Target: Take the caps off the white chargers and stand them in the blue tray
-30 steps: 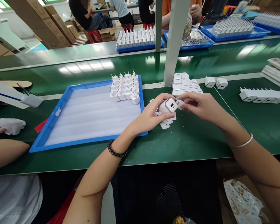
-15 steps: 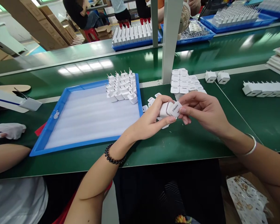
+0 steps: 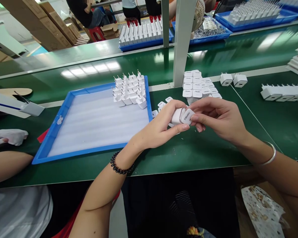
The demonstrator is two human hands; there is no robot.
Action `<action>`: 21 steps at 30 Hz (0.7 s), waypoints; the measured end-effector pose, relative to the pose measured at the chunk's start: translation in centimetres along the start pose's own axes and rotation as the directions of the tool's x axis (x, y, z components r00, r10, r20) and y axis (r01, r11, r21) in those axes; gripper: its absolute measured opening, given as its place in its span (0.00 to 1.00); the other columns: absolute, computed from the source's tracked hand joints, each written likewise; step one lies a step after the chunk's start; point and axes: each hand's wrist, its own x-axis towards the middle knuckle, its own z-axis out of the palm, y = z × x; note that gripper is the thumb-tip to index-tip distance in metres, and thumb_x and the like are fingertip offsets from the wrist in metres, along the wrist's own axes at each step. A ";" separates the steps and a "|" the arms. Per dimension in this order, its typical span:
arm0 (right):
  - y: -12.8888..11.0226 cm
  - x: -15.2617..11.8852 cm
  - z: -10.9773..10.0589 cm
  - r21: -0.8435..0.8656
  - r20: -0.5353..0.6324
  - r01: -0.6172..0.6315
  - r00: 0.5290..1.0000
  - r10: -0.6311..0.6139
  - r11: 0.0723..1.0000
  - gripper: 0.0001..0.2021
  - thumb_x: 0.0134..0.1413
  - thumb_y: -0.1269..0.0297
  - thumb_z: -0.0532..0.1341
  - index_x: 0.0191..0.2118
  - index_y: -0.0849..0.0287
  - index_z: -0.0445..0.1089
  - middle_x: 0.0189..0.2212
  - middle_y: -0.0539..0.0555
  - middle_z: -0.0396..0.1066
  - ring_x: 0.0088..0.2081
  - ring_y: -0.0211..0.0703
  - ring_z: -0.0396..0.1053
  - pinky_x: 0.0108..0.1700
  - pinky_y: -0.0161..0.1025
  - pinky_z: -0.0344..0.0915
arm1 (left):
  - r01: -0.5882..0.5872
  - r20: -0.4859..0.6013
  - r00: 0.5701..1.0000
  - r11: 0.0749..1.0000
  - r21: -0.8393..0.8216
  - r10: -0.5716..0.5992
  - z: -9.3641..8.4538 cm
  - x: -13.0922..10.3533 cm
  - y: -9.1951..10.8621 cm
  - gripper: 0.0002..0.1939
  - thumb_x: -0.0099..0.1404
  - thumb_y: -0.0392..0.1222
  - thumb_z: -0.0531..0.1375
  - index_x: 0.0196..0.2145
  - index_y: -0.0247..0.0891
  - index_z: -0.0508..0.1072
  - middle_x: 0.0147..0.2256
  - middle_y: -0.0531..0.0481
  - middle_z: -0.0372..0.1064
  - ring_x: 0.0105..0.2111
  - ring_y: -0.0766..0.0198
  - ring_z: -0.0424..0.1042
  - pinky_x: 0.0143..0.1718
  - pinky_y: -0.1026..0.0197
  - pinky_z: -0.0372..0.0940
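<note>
My left hand (image 3: pixel 161 125) is closed around a white charger body (image 3: pixel 176 116), thumb along its near side. Between the thumb and fingers of my right hand (image 3: pixel 216 117) is a white end cover (image 3: pixel 188 116) with dark lettering, held against the charger's right end. Whether the cover is seated or only touching, I cannot tell. Beyond my hands stand stacks of similar lettered covers (image 3: pixel 192 84). A few loose covers (image 3: pixel 161 105) lie just behind my left hand, partly hidden by it.
A blue tray (image 3: pixel 79 153) to the left holds several chargers (image 3: pixel 129 89) with pins upward. Two chargers (image 3: pixel 232 80) and a row of chargers (image 3: pixel 284 92) stand to the right. A grey post (image 3: pixel 182 43) rises behind. A co-worker's arm (image 3: pixel 10 167) rests at far left.
The view has shifted slightly. The cover sits at a slightly different angle against the charger's end; both hands keep their hold.
</note>
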 end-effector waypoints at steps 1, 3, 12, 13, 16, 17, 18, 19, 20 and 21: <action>0.0 0.0 0.0 -0.005 0.000 -0.004 1.000 0.004 1.000 0.07 0.53 0.63 0.72 0.38 0.55 0.77 0.24 0.49 0.75 0.19 0.36 0.69 0.21 0.38 0.69 | 0.001 -0.002 1.000 1.000 0.008 -0.001 0.0 0.0 0.0 0.17 0.72 0.51 0.56 0.52 0.41 0.60 0.49 0.44 0.66 0.45 0.57 0.70 0.48 0.54 0.69; -0.1 -0.1 0.0 -0.013 -0.001 -0.017 1.000 0.017 1.000 0.08 0.53 0.62 0.72 0.38 0.55 0.77 0.23 0.49 0.74 0.19 0.37 0.69 0.21 0.38 0.69 | 0.007 -0.005 1.000 0.999 0.032 -0.007 0.0 0.0 0.2 0.17 0.72 0.52 0.55 0.52 0.41 0.60 0.49 0.43 0.66 0.45 0.56 0.70 0.48 0.53 0.69; 0.0 0.0 -0.1 0.006 0.028 -0.065 0.997 0.065 0.998 0.08 0.52 0.61 0.72 0.38 0.54 0.76 0.22 0.48 0.73 0.18 0.36 0.68 0.19 0.38 0.68 | 0.002 0.043 0.999 0.997 0.078 -0.005 -0.2 0.0 0.3 0.17 0.72 0.53 0.55 0.52 0.42 0.62 0.47 0.44 0.68 0.46 0.55 0.70 0.49 0.52 0.68; 0.0 0.0 -0.1 0.015 0.031 -0.078 0.996 0.078 0.997 0.09 0.52 0.61 0.72 0.38 0.54 0.76 0.22 0.48 0.73 0.18 0.36 0.68 0.19 0.38 0.67 | -0.001 0.044 0.999 0.996 0.084 -0.003 -0.3 0.0 0.3 0.17 0.72 0.53 0.55 0.52 0.42 0.62 0.47 0.44 0.68 0.46 0.55 0.70 0.49 0.52 0.68; -0.1 0.0 -0.1 0.056 0.041 -0.126 0.991 0.124 0.990 0.13 0.50 0.60 0.74 0.39 0.55 0.73 0.21 0.48 0.73 0.17 0.36 0.68 0.19 0.37 0.66 | -0.004 0.050 0.999 0.995 0.100 -0.001 -0.3 0.0 0.4 0.17 0.72 0.53 0.55 0.51 0.41 0.63 0.47 0.44 0.68 0.46 0.55 0.70 0.50 0.52 0.67; -0.1 0.1 -0.2 0.070 0.046 -0.141 0.989 0.138 0.988 0.14 0.49 0.59 0.74 0.39 0.55 0.72 0.21 0.47 0.73 0.17 0.36 0.68 0.19 0.36 0.66 | -0.003 0.054 0.999 0.995 0.103 -0.003 -0.3 0.0 0.4 0.16 0.72 0.53 0.55 0.51 0.42 0.63 0.47 0.44 0.68 0.45 0.55 0.70 0.50 0.51 0.67; -0.2 0.1 -0.2 0.081 0.054 -0.155 0.987 0.151 0.985 0.15 0.48 0.59 0.75 0.38 0.55 0.71 0.21 0.47 0.73 0.17 0.36 0.68 0.19 0.36 0.66 | 0.000 0.058 0.998 0.995 0.105 -0.006 -0.3 0.0 0.4 0.16 0.72 0.54 0.55 0.50 0.42 0.63 0.46 0.44 0.69 0.45 0.55 0.71 0.49 0.51 0.67; -0.2 0.2 -0.2 0.088 0.066 -0.170 0.984 0.164 0.982 0.16 0.47 0.59 0.75 0.38 0.55 0.70 0.21 0.47 0.73 0.17 0.36 0.68 0.19 0.36 0.65 | 0.003 0.061 0.998 0.995 0.104 -0.010 -0.3 0.0 0.4 0.16 0.72 0.54 0.55 0.50 0.42 0.63 0.46 0.44 0.69 0.45 0.54 0.71 0.49 0.51 0.67; -0.2 0.3 -0.3 0.092 0.080 -0.184 0.981 0.177 0.979 0.17 0.46 0.59 0.76 0.38 0.55 0.69 0.21 0.47 0.72 0.17 0.36 0.68 0.19 0.36 0.65 | 0.007 0.064 0.998 0.995 0.103 -0.013 -0.3 0.0 0.5 0.17 0.72 0.54 0.55 0.50 0.42 0.63 0.46 0.44 0.69 0.45 0.54 0.70 0.49 0.51 0.67; -0.2 0.3 -0.4 0.094 0.096 -0.197 0.978 0.188 0.976 0.18 0.46 0.59 0.76 0.38 0.55 0.69 0.21 0.47 0.72 0.17 0.36 0.68 0.19 0.36 0.65 | 0.010 0.066 0.998 0.995 0.101 -0.017 -0.3 0.0 0.5 0.17 0.72 0.54 0.54 0.50 0.42 0.63 0.46 0.44 0.69 0.45 0.54 0.70 0.49 0.51 0.67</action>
